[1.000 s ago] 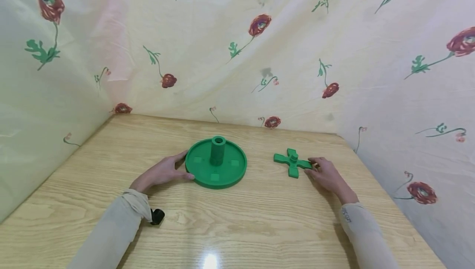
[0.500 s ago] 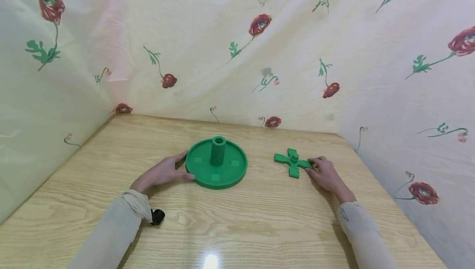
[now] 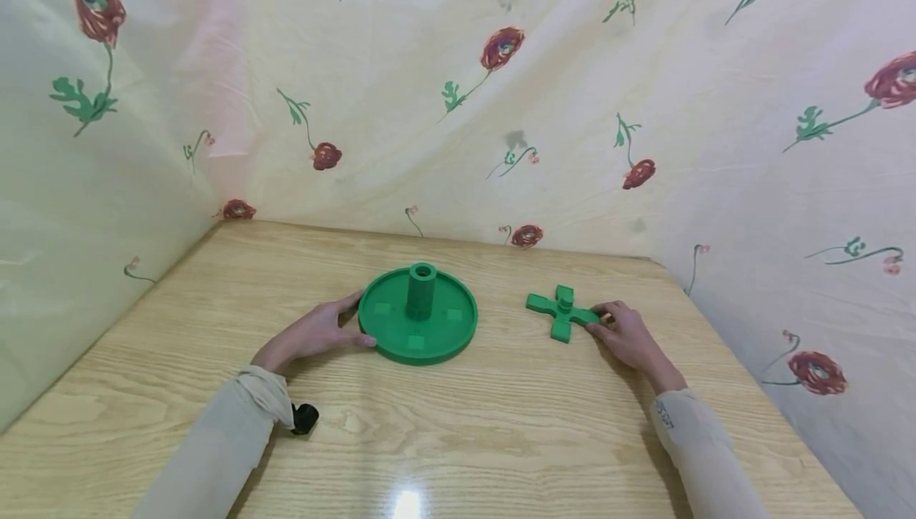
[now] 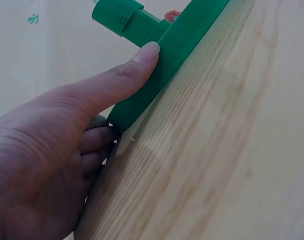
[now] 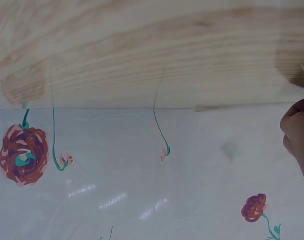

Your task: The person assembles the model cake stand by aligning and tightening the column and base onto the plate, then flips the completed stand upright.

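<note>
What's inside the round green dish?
Inside the dish: an upright hollow post and three square patches. The post covers whatever is directly behind it; that spot cannot be seen.

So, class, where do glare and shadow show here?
Head view: white glare on the tabletop at the bottom edge, shadow below the right hand; left wrist view: dim, tabletop shaded beside the left hand; right wrist view: dim, pale streaks on the flowered cloth.

Your left hand (image 4: 46,150) fills the lower left, holding the green tray (image 4: 177,57), your thumb (image 4: 124,77) pressed on its rim. The tray slants from the upper right to the centre. Its green post (image 4: 124,20), marked 32, points upper left before the pale cloth (image 4: 46,55). The wooden counter (image 4: 207,130) covers the right.
</note>
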Tool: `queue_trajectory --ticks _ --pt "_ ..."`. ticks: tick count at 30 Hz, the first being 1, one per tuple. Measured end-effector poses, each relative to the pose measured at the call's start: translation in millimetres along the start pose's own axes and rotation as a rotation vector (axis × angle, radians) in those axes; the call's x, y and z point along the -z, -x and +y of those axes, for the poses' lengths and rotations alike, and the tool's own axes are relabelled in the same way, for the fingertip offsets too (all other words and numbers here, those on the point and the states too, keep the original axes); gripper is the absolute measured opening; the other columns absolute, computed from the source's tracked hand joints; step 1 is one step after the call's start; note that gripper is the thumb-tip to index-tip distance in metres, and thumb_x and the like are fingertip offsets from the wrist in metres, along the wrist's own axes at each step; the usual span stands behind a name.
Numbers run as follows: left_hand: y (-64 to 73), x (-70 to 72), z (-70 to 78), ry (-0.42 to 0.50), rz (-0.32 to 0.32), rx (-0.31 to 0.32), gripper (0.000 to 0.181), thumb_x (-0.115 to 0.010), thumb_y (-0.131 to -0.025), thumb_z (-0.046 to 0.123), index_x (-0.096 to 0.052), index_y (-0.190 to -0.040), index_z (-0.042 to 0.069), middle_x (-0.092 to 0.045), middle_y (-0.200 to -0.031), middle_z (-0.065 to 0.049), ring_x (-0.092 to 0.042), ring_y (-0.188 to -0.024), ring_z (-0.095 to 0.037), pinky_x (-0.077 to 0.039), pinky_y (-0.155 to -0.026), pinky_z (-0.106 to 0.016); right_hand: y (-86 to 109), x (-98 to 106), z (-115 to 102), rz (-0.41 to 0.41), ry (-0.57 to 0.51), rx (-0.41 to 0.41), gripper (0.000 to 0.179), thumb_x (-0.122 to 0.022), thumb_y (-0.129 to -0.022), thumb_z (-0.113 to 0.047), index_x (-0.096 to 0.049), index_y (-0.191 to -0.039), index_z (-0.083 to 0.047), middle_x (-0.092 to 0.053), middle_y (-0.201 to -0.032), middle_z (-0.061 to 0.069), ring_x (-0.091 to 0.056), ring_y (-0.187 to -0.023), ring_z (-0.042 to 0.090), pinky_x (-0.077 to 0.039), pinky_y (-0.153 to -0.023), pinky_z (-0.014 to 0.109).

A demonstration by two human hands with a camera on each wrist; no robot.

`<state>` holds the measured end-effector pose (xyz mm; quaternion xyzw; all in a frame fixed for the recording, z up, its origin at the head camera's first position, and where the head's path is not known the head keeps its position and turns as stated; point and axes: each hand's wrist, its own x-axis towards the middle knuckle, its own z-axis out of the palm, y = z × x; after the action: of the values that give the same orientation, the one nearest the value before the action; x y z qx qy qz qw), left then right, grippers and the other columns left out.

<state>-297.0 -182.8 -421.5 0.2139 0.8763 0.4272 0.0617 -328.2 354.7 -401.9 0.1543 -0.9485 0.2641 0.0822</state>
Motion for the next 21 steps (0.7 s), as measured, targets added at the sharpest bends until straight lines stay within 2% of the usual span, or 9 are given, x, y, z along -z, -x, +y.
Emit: queue_trajectory --ticks 8,16,21 --pt "0.9 0.8 1.0 0.005 0.003 0.000 0.105 -0.082 -0.090 0.042 -0.021 -0.163 -0.002 -0.027 -0.164 -0.026 -0.022 -0.152 -0.045 -0.025 -0.118 -0.063 -0.3 4 -8 0.072 -0.030 0.062 0.030 -0.065 -0.100 0.000 -0.058 -0.124 0.017 -0.057 -0.117 0.033 -0.056 -0.107 0.048 -0.050 -0.089 0.060" --pt "1.2 1.1 0.7 0.006 0.000 0.008 0.105 -0.082 -0.090 0.043 -0.020 -0.163 -0.002 -0.026 -0.165 -0.026 -0.022 -0.152 -0.044 -0.025 -0.118 -0.062 -0.6 4 -22 0.181 0.014 0.168 0.024 -0.069 -0.098 0.001 -0.063 -0.117 0.016 -0.060 -0.105 0.027 -0.058 -0.096 0.043 -0.049 -0.080 0.051" --pt "1.6 0.8 1.8 0.011 0.001 0.006 0.105 -0.082 -0.090 0.042 -0.020 -0.163 -0.002 -0.026 -0.165 -0.026 -0.022 -0.152 -0.044 -0.025 -0.118 -0.062 -1.5 3 -32 0.235 -0.008 0.200 0.022 -0.070 -0.097 0.001 -0.065 -0.114 0.014 -0.062 -0.104 0.026 -0.058 -0.092 0.041 -0.048 -0.079 0.054"
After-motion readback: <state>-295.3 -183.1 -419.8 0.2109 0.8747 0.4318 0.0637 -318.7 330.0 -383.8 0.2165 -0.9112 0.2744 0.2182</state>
